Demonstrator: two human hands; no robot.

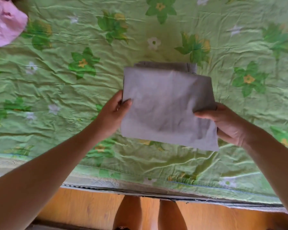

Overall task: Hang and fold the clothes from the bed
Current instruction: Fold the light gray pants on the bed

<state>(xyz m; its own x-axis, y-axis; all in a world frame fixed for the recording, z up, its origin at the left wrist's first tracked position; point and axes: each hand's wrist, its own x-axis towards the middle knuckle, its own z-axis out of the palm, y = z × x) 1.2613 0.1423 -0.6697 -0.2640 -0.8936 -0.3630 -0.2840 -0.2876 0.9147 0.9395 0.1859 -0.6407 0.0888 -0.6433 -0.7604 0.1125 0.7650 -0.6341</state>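
Folded grey cloth garment (168,105): left hand (111,115) pinches left edge, right hand (226,123) grips right edge; green floral bedsheet (73,90) lies open all round.

Bright, soft daylight, evenly spread; no hard shadows, only faint shading in the creases of the bed sheet (56,90). Wide-angle bend bows the mattress edge (140,186) at the bottom. Whole view slightly soft; grey cloth (168,105) faintly smeared, corners blurriest.
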